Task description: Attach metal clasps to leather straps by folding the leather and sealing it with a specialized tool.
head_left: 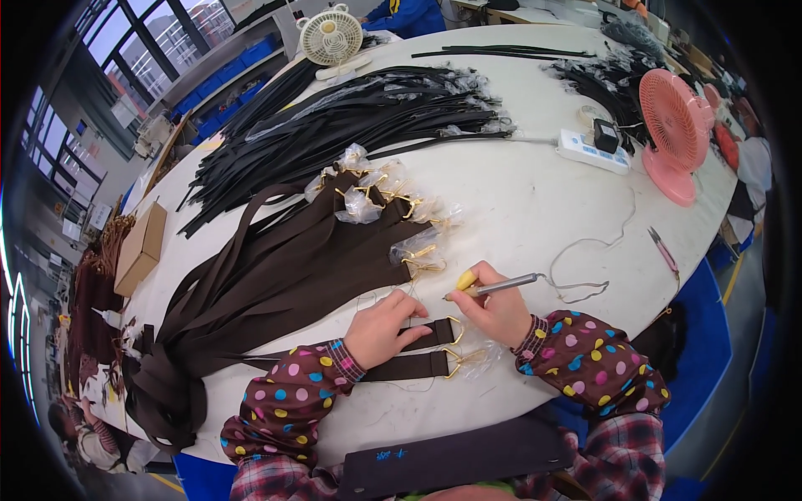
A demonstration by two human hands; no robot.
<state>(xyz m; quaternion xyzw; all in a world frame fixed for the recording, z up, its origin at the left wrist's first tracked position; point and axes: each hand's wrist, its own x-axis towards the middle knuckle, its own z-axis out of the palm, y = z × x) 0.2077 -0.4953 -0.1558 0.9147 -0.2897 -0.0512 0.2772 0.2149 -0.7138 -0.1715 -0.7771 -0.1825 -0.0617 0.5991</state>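
In my right hand (493,309) is a corded pen-shaped tool (510,284), like a soldering iron, its tip pointing left. A yellow finger cover sits on one of that hand's fingers. My left hand (384,328) rests at a dark brown strap (436,332), thumb against it and apart from the loosely bent fingers. Gold metal ring hardware (456,331) ends that strap. Just below it lies a second brown strap (409,366), also with gold hardware in clear plastic wrap. Loose threads lie around both straps.
A big bundle of brown straps (292,259) with plastic-wrapped gold hardware spreads to the left. Behind it lie black straps (351,117). A white power strip (591,150), a pink fan (673,134), a white fan (331,37), pink-handled snips (663,250) and a cardboard box (140,249) stand around.
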